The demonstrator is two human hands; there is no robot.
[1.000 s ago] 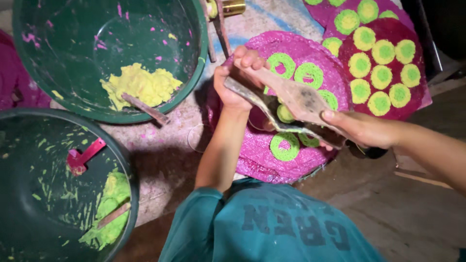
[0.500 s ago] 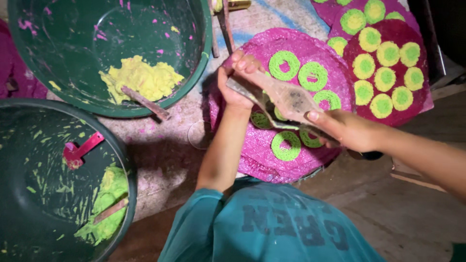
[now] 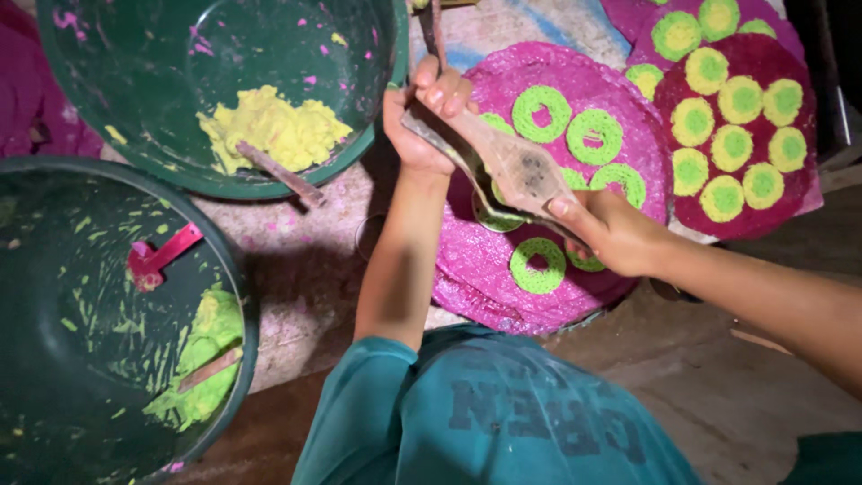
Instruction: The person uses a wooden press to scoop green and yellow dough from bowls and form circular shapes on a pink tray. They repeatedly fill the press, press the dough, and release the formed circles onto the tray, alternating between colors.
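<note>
Hands, left hand and right hand, grasp a wooden press over the pink disc's middle.

Passage at left of frame is blocked by two green basins. Frame centre is obstructed by the wooden press. A bare floor strip between basins and pink disc remains passable.

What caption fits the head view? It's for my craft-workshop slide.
Both hands, left hand and right hand, hold a wooden press over a magenta disc with green rings.
</note>
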